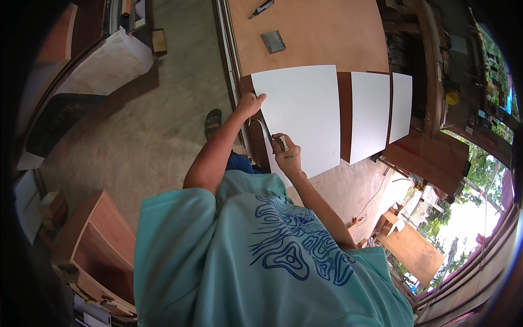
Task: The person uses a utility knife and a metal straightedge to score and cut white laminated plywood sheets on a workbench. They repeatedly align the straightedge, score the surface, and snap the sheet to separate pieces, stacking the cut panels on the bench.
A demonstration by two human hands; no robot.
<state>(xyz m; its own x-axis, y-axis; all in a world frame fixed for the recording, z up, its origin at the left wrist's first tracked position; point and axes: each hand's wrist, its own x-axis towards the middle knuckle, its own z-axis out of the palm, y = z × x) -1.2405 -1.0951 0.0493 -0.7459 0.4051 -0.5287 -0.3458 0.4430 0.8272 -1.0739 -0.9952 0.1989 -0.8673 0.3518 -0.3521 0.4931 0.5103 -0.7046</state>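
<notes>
A large white panel (302, 117) lies over a brown board, its left edge facing me. My left hand (250, 104) is closed at that edge, thumb on the white face and the other fingers below, mostly hidden. Farther down the same edge, my right hand (287, 155) is closed around a small pale and dark tool (283, 143) whose kind I cannot make out. A thin dark strip (266, 125) runs along the edge between the two hands. Its near end reaches the right hand's fingers.
A dark-handled tool (261, 8) and a grey square sheet (273, 41) lie on the wooden tabletop (321, 32) beyond. Two more white panels (370, 114) (401, 106) are at the right. Wooden cabinet parts (101, 245) stand at the lower left, and a cord (376, 196) crosses the floor.
</notes>
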